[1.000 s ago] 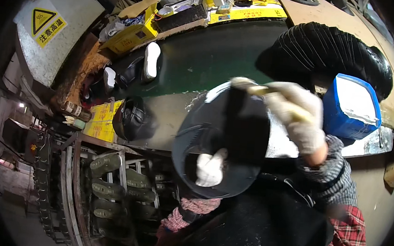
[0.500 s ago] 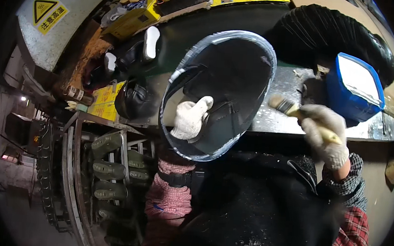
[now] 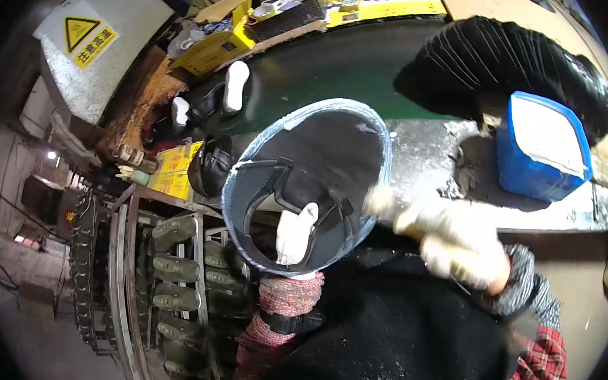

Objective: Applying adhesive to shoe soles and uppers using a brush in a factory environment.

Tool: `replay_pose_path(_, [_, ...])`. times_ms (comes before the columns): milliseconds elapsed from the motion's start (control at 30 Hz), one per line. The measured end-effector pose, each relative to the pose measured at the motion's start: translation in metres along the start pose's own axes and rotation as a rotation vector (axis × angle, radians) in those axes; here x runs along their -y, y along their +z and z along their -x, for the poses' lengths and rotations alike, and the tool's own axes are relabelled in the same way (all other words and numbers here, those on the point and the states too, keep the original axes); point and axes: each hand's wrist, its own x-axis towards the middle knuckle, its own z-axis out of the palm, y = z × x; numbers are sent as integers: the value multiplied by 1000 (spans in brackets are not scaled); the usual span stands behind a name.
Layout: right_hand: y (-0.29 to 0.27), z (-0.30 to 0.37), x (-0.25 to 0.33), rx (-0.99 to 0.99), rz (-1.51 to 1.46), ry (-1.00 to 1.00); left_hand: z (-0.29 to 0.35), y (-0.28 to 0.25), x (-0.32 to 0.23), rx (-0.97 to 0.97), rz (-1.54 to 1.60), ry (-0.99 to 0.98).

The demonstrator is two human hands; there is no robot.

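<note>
Bristly brush [image 3: 379,200] (blurred) swung leftward, right hand [image 3: 460,244] pinching it, left hand [image 3: 295,236] clasping tube [image 3: 336,150].

I have the loop [image 3: 346,147] near the middle of the frame, the left hand [image 3: 295,236] inside its lower part. The right hand [image 3: 457,245] is to its right, with the brush [image 3: 379,199] between them at the loop's right edge; I can't tell whether brush and loop touch. Behind them runs the workbench [image 3: 313,69]. The tub [image 3: 543,148] stands on it at the right, in front of a pile [image 3: 506,77] at upper right. Left of centre I see shoes [image 3: 235,88], a carton [image 3: 219,49] behind them. A rack [image 3: 123,254] at lower left holds soles [image 3: 176,269].
</note>
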Motion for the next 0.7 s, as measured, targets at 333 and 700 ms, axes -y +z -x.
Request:
replay_pose_path(333, [-13, -89, 1, -247, 754, -654, 0, 16, 12, -131, 91, 14])
replay_pose_path(700, [-38, -47, -32, -466, 746, -176, -205, -72, -50, -450, -1443, 315])
